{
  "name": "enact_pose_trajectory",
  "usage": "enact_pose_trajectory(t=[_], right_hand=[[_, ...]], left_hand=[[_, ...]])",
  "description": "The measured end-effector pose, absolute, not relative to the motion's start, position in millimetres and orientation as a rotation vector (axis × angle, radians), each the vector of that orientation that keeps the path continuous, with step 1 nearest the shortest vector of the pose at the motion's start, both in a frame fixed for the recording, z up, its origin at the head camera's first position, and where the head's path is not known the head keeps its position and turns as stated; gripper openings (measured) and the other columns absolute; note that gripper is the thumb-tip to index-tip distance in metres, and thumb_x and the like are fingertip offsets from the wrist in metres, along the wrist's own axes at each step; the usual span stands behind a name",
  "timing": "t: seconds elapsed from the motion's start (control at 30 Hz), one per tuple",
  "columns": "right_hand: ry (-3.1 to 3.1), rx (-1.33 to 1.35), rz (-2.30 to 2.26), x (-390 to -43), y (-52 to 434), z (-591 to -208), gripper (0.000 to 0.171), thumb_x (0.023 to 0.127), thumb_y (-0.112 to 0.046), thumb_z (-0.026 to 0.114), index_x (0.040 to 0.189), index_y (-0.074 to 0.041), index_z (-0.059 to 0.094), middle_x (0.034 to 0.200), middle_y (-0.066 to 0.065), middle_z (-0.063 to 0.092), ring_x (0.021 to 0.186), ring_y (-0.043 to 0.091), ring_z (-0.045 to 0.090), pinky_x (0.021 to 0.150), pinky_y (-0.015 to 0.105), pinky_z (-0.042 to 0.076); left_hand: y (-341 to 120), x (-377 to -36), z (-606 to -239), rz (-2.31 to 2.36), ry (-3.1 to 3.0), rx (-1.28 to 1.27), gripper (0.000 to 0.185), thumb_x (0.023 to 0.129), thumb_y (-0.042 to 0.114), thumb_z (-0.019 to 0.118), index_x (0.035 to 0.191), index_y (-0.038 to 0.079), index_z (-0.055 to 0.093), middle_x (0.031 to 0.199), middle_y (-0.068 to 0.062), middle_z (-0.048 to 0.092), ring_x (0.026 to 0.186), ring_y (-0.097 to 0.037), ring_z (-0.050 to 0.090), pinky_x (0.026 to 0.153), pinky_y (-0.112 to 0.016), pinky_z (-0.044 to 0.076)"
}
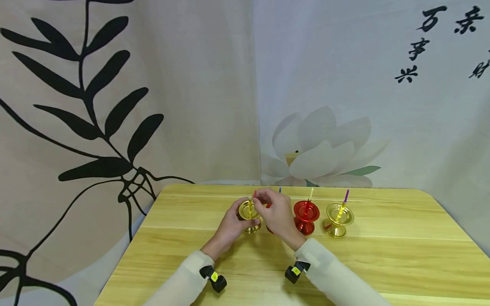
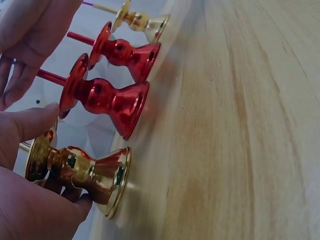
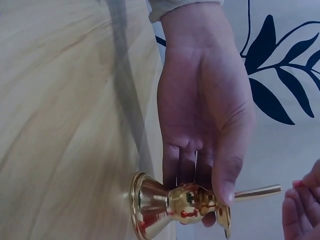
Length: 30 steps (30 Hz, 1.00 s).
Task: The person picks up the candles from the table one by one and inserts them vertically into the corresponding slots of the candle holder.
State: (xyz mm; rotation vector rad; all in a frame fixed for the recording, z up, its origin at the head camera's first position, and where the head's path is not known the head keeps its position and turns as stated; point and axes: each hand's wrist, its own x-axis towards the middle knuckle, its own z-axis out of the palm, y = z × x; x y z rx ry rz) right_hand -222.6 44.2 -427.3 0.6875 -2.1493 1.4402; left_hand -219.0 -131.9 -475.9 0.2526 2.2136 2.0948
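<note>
My left hand holds a gold candle holder around its upper part, thumb at the dish rim. The holder stands upright on the wooden table, and a thin gold tube rises from its dish. Close beside that tube, my right hand pinches a small red stick; only a bit of it shows, the rest is hidden by the fingers. In the right wrist view the red stick is just past the tube's upper end, with a small gap between them.
Right of my hands stand a red candle holder with a pale yellow tip and a gold one with a purple tip. Another red holder, mostly behind my right hand in the head view, has a blue tip.
</note>
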Motion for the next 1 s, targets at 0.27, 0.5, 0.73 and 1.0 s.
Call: enact_pose_trajectory(t=[0.27,0.5,0.73,1.0], right_hand=[[-2.144,0.686,1.396,-229,34,-427,0.006,0.1,0.0,0.079,0.106,0.001,0.078,0.099,0.01,0.08,0.089,0.023,0.079,0.082,0.044,0.066],[-2.16,0.681,1.373,-229,32,-427,0.004,0.101,0.001,0.077,0.105,0.002,0.077,0.099,0.009,0.079,0.088,0.023,0.078,0.082,0.044,0.066],[-2.166,0.67,1.36,-230,30,-429,0.005,0.1,0.001,0.079,0.103,-0.002,0.077,0.099,0.008,0.079,0.086,0.021,0.077,0.081,0.043,0.066],[-2.162,0.669,1.355,-232,30,-429,0.006,0.1,0.002,0.077,0.102,-0.004,0.077,0.096,0.007,0.078,0.085,0.02,0.076,0.08,0.042,0.066]], left_hand=[[-131,-219,-476,2.091,2.202,0.261,0.075,0.096,0.0,0.084,0.161,0.002,0.046,0.15,-0.025,0.058,0.133,-0.042,0.063,0.099,-0.039,0.06],[-132,-220,-478,2.095,2.198,0.254,0.076,0.096,-0.001,0.084,0.161,0.003,0.046,0.15,-0.025,0.058,0.134,-0.043,0.062,0.1,-0.04,0.059],[-132,-219,-478,2.088,2.206,0.252,0.077,0.095,0.0,0.084,0.161,0.003,0.046,0.15,-0.025,0.058,0.135,-0.043,0.062,0.102,-0.042,0.059],[-131,-218,-478,2.077,2.222,0.239,0.076,0.095,0.0,0.084,0.161,0.003,0.046,0.15,-0.025,0.058,0.135,-0.043,0.062,0.103,-0.043,0.059]])
